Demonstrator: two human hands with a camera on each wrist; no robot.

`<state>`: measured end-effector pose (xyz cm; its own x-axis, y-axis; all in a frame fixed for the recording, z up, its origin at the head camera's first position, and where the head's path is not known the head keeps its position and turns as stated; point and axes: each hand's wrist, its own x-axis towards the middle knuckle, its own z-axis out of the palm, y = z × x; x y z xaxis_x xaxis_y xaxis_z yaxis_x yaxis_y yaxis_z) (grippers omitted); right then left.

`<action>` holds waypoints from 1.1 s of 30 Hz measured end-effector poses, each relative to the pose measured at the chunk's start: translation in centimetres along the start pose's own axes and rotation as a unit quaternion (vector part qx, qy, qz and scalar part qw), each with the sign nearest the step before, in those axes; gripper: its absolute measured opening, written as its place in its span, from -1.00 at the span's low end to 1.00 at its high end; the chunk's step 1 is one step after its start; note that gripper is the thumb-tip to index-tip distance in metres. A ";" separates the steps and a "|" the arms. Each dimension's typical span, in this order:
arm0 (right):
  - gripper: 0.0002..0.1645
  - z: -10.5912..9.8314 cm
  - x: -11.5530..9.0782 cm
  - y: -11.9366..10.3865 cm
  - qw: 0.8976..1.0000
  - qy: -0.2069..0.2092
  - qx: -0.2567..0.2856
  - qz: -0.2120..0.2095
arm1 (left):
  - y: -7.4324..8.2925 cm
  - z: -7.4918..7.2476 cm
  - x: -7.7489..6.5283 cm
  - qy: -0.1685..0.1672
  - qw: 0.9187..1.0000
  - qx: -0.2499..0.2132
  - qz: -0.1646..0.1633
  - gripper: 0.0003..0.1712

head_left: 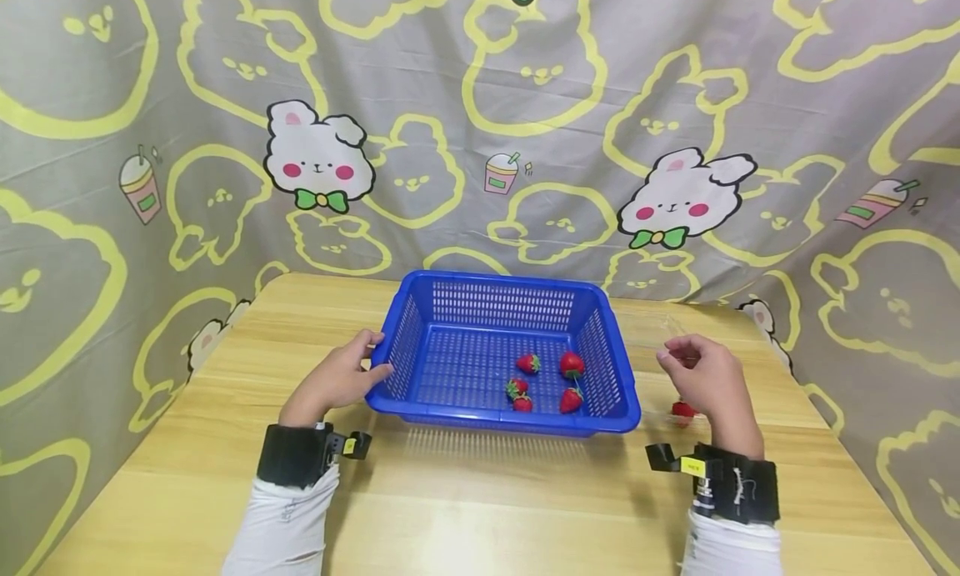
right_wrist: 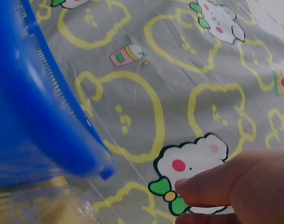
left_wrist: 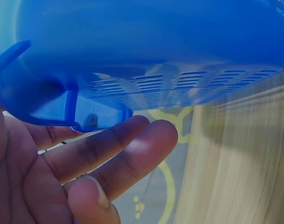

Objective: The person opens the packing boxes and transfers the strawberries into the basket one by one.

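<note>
A blue plastic basket point(head_left: 495, 426) with slotted walls holds several red strawberries point(head_left: 572, 365), mostly toward its right side. At the basket's left edge my left hand point(head_left: 337, 378) holds the rim, thumb over the top. The left wrist view shows other fingers point(left_wrist: 153, 135) below the rim, fairly straight. My right hand point(head_left: 708, 376) hovers right of the basket, thumb and index finger loosely bent, with nothing visible between them. Beneath it is a clear plastic container point(head_left: 645, 330), its outline faint. Another strawberry point(head_left: 683, 410) lies there, partly hidden by the right hand.
The basket and container stand on a light wooden table point(head_left: 480, 509). A grey curtain point(head_left: 442, 76) with yellow outlines and white rabbits hangs behind and along both sides. Each wrist wears a black strap point(head_left: 295, 455) with a small camera mount.
</note>
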<state>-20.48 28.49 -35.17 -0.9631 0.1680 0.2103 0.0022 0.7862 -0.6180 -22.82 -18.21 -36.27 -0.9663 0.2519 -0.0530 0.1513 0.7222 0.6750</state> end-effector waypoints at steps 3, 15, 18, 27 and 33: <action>-0.56 0.1 0.2 0.6 1.000 -0.012 -0.001 0.016 | 0.0 0.0 0.0 0.000 1.000 0.001 0.000 -0.46; -0.50 0.2 0.7 2.7 0.992 -0.100 -0.029 0.069 | 0.0 0.0 0.0 0.002 1.000 -0.003 -0.003 -0.47; -0.52 0.4 0.8 3.2 0.989 -0.114 -0.043 0.078 | 0.1 0.0 0.0 0.003 1.000 -0.003 -0.004 -0.46; -0.51 1.0 0.8 3.7 0.980 -0.149 -0.059 0.120 | 0.0 0.1 -0.1 0.001 1.000 -0.003 -0.006 -0.45; -0.48 1.3 0.5 3.7 0.975 -0.157 -0.084 0.132 | 0.1 0.1 -0.1 0.003 1.000 -0.003 -0.004 -0.46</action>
<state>-21.31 30.75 -38.32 -0.9580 0.2080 -0.1973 0.2795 0.8313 -0.4804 -22.68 -18.13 -36.30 -0.9688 0.2420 -0.0530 0.1427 0.7200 0.6791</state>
